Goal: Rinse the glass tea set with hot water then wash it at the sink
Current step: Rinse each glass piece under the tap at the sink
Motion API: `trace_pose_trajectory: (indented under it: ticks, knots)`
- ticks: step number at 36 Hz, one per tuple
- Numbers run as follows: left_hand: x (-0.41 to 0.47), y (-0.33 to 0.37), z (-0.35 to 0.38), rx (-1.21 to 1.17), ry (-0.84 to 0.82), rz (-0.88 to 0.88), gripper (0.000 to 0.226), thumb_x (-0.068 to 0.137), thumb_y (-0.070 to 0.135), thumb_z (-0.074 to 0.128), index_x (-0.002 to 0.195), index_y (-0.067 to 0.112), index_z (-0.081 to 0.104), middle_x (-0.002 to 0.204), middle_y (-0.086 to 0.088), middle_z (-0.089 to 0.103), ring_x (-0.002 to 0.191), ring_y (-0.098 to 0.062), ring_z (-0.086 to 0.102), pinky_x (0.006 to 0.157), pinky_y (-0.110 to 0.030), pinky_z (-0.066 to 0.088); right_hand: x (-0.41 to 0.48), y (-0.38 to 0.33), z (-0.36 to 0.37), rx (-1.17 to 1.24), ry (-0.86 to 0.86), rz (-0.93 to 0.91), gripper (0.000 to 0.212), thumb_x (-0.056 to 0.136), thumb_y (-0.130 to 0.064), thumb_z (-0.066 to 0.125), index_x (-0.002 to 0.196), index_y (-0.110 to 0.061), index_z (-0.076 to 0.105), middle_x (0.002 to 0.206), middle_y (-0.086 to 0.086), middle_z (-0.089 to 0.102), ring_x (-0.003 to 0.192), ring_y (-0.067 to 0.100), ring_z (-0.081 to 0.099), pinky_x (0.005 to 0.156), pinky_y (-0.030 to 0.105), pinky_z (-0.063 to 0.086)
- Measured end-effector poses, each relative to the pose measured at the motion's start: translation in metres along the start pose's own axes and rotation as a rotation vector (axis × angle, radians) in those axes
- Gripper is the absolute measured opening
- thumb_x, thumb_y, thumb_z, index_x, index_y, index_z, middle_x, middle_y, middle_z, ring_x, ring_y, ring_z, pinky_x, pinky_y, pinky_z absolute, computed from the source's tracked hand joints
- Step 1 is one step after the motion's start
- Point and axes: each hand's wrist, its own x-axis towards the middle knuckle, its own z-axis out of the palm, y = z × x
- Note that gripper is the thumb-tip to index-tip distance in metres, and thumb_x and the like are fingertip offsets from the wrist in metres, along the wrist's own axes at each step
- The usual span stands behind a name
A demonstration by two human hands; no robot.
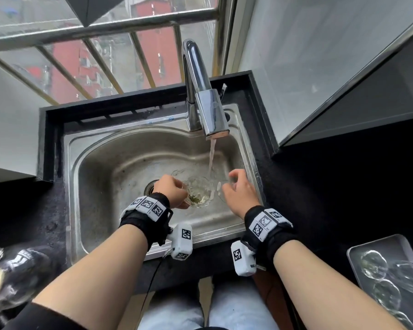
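We're holding the glass pot [199, 192] under the tap [204, 96] so water's flushing the leaves out: left hand [171, 190] fingers clamped on it, right hand [239, 191] gripping a cup [221, 191].

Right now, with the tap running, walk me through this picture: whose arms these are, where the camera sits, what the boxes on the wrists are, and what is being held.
There is no machine here: a person works with bare hands, and the single picture comes from a camera worn on their head, looking down. The black wrist bands carry white blocks with printed square patterns; their purpose the picture does not tell.

The left hand has a closed grip on a glass cup holding green bits, under the water stream from the faucet, over the steel sink. The right hand seems to hold another clear glass piece; I cannot make out what it is.

On the dark counter, at the right, a metal tray holds more glassware.
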Motion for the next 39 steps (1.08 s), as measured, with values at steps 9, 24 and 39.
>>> trace_pose_trajectory:
  ticks: [9,24,39]
  knots:
    - [0.005,-0.007,-0.005,-0.194,-0.020,-0.059,0.024,0.090,-0.013,0.049,0.094,-0.004,0.070,0.085,-0.023,0.074,0.069,-0.034,0.078,0.078,-0.049,0.065,0.007,-0.005,0.006,0.083,-0.029,0.130,0.036,0.098,-0.034,0.043,0.071,-0.017,0.060,0.081,0.001,0.065,0.088,0.026,0.059,0.084,0.039,0.049]
    - [0.007,0.004,-0.002,-0.068,-0.038,0.010,0.039,0.092,-0.012,0.041,0.104,0.005,0.074,0.074,-0.016,0.073,0.052,-0.018,0.069,0.048,-0.026,0.056,0.012,-0.017,0.004,0.458,-0.214,0.442,0.039,0.075,-0.029,0.076,0.104,-0.003,0.069,0.112,0.017,0.072,0.044,0.012,0.022,0.046,0.023,0.020]
    - [0.019,0.019,0.002,0.080,-0.099,0.107,0.033,0.094,-0.012,0.046,0.114,0.001,0.068,0.058,-0.010,0.068,0.049,-0.017,0.065,0.057,-0.033,0.060,0.007,-0.009,0.007,0.577,-0.140,0.329,0.034,0.060,-0.039,0.078,0.085,-0.018,0.068,0.088,0.008,0.055,0.045,0.011,0.028,0.043,0.022,0.023]
